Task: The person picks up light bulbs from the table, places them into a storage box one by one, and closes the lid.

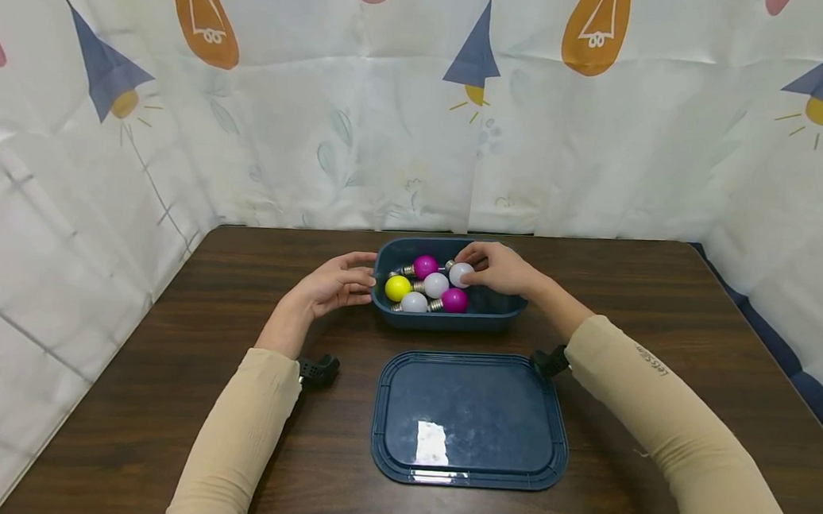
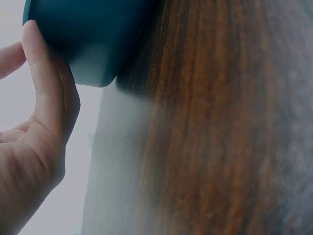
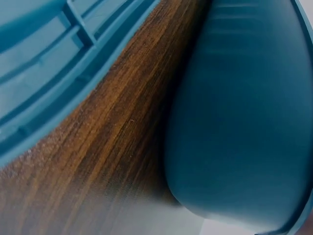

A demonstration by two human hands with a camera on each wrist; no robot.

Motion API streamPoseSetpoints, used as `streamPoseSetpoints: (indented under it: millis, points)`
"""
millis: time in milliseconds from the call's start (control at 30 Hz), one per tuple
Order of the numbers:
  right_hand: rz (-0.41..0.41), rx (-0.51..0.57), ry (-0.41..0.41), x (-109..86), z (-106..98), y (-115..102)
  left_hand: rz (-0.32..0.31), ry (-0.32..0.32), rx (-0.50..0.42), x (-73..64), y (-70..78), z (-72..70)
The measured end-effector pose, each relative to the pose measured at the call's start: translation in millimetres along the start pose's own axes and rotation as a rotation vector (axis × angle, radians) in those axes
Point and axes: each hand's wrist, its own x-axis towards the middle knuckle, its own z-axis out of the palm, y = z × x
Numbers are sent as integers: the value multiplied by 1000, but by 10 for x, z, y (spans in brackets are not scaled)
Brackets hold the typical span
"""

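A dark blue bin [image 1: 443, 320] holds several light bulbs with metal screw bases: a yellow bulb [image 1: 398, 288], magenta bulbs, one of them a magenta bulb [image 1: 455, 301] near the front wall, and white ones. My right hand [image 1: 500, 269] reaches over the bin's right part and pinches a white bulb [image 1: 461, 274] between thumb and fingers. At the bin's left end, my left hand [image 1: 338, 285] touches the rim with extended fingers; the left wrist view shows a fingertip against the bin wall [image 2: 90, 44]. Only the bin's outer wall [image 3: 239, 112] fills the right wrist view, the pinched bulb being hidden there.
In front of the bin lies a flat dark blue lid [image 1: 472, 412] with a raised rim. Both rest on a dark wooden table [image 1: 158, 398]. A printed white curtain [image 1: 405, 145] hangs behind the far edge.
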Motion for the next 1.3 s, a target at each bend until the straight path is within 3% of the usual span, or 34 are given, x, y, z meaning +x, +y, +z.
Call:
streamPoseSetpoints:
  millis: [267,767,1300]
  points:
    - [-18,7,-7,-23,-4,-9,4,0,-4,1,-2,3]
    - [-74,-120,12,-129,-112,-28,-3,3,17,-7,10,1]
    - [-95,-133,86,-404,-278,-6,17,67,300,-156,68,91]
